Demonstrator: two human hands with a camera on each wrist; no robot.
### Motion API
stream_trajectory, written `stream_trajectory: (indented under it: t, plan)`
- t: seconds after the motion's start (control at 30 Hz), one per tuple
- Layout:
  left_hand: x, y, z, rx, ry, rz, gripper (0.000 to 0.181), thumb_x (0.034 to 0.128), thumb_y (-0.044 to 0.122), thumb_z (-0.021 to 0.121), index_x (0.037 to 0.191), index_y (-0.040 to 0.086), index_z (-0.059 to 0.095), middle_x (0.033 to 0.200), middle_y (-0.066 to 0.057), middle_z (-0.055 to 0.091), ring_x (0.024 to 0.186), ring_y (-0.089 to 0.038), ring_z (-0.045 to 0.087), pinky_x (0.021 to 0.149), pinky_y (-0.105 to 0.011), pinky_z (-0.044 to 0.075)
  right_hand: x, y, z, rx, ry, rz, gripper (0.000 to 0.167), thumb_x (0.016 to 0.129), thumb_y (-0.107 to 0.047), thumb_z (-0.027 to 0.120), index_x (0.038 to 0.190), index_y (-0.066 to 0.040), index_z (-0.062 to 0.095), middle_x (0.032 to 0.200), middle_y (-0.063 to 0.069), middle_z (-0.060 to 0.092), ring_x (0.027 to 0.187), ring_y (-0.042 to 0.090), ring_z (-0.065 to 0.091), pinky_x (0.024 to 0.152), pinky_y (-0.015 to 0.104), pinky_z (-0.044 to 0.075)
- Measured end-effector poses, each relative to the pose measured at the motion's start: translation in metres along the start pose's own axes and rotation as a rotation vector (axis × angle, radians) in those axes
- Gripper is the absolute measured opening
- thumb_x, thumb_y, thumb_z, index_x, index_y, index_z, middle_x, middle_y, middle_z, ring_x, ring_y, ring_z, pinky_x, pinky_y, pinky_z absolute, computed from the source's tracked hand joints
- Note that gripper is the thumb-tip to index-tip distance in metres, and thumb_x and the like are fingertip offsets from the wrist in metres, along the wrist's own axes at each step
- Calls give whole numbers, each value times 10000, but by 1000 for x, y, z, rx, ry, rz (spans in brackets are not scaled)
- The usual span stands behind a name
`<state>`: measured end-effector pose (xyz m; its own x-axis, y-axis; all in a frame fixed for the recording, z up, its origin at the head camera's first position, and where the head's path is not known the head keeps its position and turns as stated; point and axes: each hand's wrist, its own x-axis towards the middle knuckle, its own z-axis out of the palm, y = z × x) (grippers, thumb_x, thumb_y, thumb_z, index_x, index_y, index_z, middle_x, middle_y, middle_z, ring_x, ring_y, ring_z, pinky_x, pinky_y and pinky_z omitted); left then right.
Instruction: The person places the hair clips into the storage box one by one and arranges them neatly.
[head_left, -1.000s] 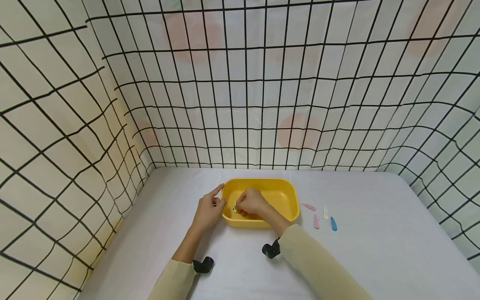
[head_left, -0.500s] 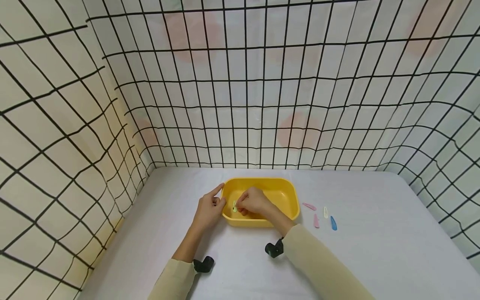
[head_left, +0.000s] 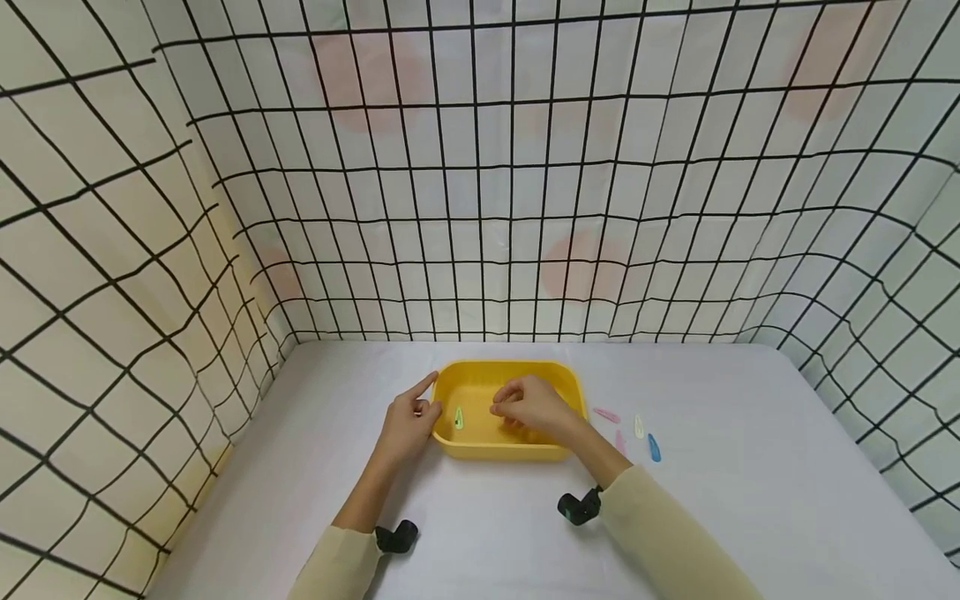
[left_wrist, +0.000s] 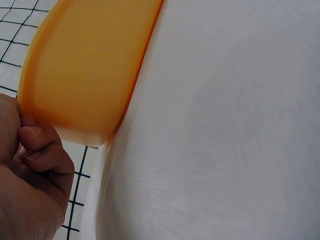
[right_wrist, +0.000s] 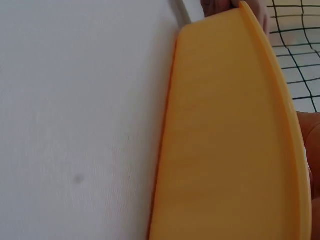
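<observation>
A yellow tray [head_left: 502,452] lies on the white table. My left hand [head_left: 405,427] grips its left end, the index finger stretched along the rim and the thumb lower down; in the left wrist view the other fingers [left_wrist: 42,155] are curled beside the tray's wall. A green hair clip [head_left: 459,417] lies inside, near the left end. Over the tray's right half hovers my right hand [head_left: 536,406], its fingers loosely bent and apart from the clip, with nothing visible between them. In the right wrist view the tray's wall hides most of this hand [right_wrist: 311,155].
Right of the tray lie a pink hair clip [head_left: 607,414], another pink clip [head_left: 620,442], a pale yellow clip [head_left: 639,427] and a blue clip [head_left: 655,448]. A black-and-white grid cloth [head_left: 495,208] walls the table at the back and sides.
My right hand has let go of the green hair clip and moved right, leaving it in the tray. My left hand stays on the tray's end. The head view has shifted slightly.
</observation>
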<state>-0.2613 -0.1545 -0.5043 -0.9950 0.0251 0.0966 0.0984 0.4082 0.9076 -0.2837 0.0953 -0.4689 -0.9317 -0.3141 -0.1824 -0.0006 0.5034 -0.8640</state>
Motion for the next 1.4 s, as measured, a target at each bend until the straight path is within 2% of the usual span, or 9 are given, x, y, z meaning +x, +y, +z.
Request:
stream_trajectory:
  t: [0.17, 0.43, 0.67, 0.8, 1.0, 1.23, 1.4]
  plan:
    - [-2, -1, 1, 14, 13, -12, 538, 997, 152, 613, 1526, 196, 521, 596, 44, 395, 517, -114, 377, 476, -211, 354, -9, 5, -19, -3, 13, -35, 218, 949, -251, 744, 1082, -79, 727, 1014, 103, 748, 832, 241, 703, 756, 350, 601]
    - [-2, 2, 2, 27, 37, -20, 507, 1008, 186, 620, 1508, 219, 544, 583, 42, 402, 498, -106, 351, 466, -207, 320, -28, 14, -58, -15, 109, -77, 261, 954, -251, 739, 1122, -52, 731, 1044, 190, 752, 875, 343, 702, 778, 437, 609]
    - [-2, 6, 4, 58, 52, -13, 496, 1003, 216, 654, 1491, 207, 566, 586, 47, 414, 495, -94, 346, 464, -206, 309, -45, 26, -89, -2, 162, -31, 303, 963, -259, 728, 1165, -34, 710, 1067, 217, 726, 849, 262, 671, 726, 309, 590]
    - [-2, 7, 5, 64, 66, -7, 484, 998, 193, 645, 1477, 206, 582, 617, 34, 436, 517, -102, 369, 479, -201, 324, -56, 34, -105, -21, 192, -7, 310, 972, -269, 714, 1173, -33, 703, 1034, 198, 721, 832, 244, 659, 725, 325, 599]
    - [-2, 7, 6, 67, 100, -11, 473, 983, 173, 633, 1454, 212, 604, 640, 23, 454, 529, -107, 390, 472, -200, 323, -74, 52, -125, -54, 223, -4, 361, 985, -314, 696, 1205, -28, 690, 1047, 188, 715, 874, 294, 653, 723, 329, 591]
    - [-3, 8, 6, 83, 140, -27, 456, 982, 182, 631, 1435, 232, 626, 687, 7, 486, 574, -123, 419, 491, -204, 330, -91, 73, -140, -88, 249, 26, 409, 991, -346, 686, 1236, -18, 671, 1042, 193, 708, 879, 270, 648, 718, 292, 581]
    - [-5, 7, 7, 95, 147, -26, 460, 982, 189, 628, 1439, 235, 624, 709, -2, 497, 587, -126, 424, 495, -205, 330, -103, 86, -147, -105, 253, 29, 421, 986, -350, 693, 1231, -9, 671, 1051, 185, 725, 874, 263, 653, 714, 324, 586]
